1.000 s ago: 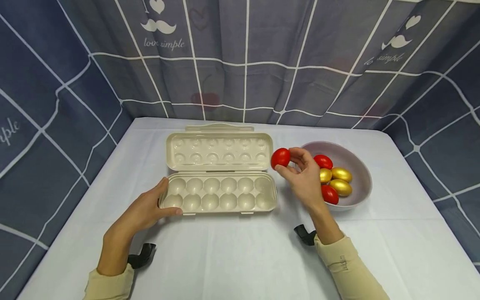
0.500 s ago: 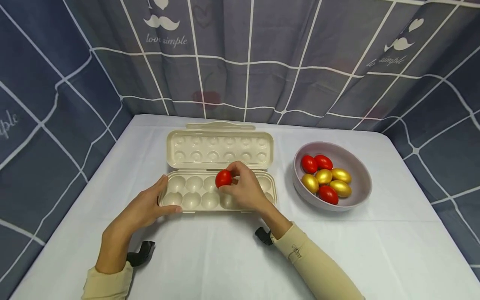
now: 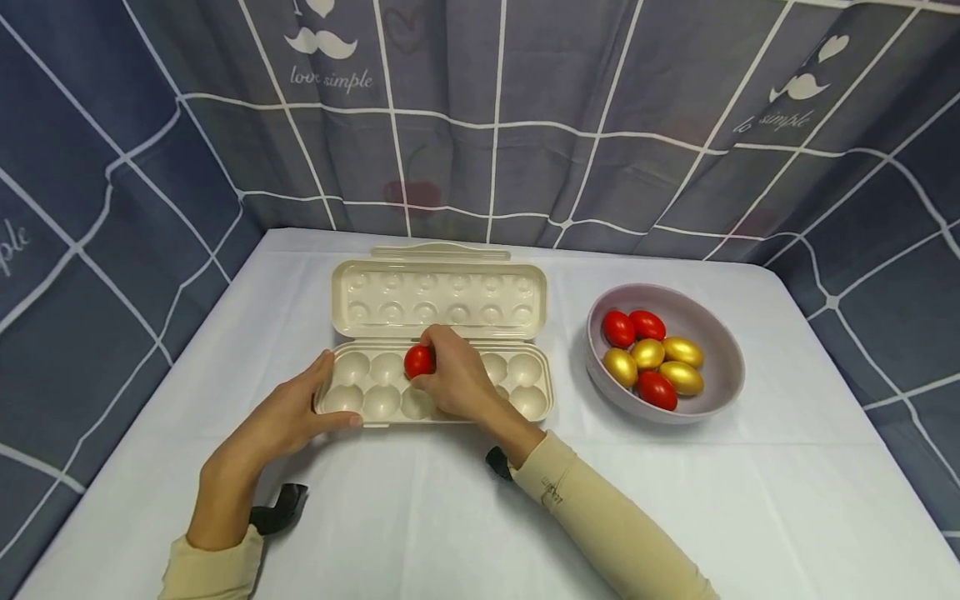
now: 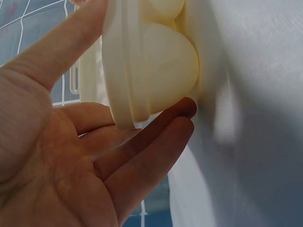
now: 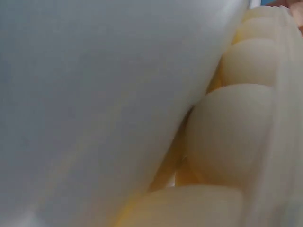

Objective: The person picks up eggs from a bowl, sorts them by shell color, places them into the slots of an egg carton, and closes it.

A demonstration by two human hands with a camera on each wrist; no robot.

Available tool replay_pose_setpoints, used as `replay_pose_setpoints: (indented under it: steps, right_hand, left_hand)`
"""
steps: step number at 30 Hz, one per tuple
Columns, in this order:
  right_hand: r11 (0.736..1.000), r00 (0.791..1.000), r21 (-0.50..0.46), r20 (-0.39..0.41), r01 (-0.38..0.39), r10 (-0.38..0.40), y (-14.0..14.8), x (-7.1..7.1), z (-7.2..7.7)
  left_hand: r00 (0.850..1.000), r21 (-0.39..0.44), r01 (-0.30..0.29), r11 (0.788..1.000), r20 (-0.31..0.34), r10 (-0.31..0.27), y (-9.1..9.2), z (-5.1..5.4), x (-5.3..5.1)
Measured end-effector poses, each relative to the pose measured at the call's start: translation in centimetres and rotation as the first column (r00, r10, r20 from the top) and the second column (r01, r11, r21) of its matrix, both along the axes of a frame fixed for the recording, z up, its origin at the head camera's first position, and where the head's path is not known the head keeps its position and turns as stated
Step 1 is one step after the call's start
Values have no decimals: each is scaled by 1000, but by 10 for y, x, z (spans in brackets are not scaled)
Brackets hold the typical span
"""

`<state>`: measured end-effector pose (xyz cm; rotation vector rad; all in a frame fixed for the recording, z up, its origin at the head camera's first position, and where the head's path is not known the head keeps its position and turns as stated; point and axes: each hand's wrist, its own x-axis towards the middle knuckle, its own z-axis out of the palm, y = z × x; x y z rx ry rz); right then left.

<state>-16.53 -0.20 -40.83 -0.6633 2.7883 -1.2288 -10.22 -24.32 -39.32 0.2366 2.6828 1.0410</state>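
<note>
Our left fingers [image 4: 151, 156] grip the cream plastic carton [image 3: 442, 300]; right fingers [image 3: 438, 337] grip a glossy red egg [image 3: 417, 362], likely slippery, best held mid-body.

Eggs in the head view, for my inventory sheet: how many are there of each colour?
Red eggs: 4 (3 in the bowl, 1 in the right hand)
Gold eggs: 4 (all in the bowl)
Total: 8

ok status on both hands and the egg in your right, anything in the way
Left hand gripping left end of egg carton. Right hand pinching red egg at back row of cups, seating unclear. Lid open behind, nothing seen blocking.
</note>
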Motion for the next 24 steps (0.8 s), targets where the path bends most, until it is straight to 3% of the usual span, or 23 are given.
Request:
replay_pose_setpoints:
  steps: [11,24]
  right_hand:
    - [995,998,96,-56,-2,7,0,1,-2]
    - [999,997,-8,58,-54,54,14,4,0]
  left_hand:
    - [1000,-10,0,1000,-15,-1,0,2,1]
    - [1000,-1,-14,1000,12,14,0,1,1]
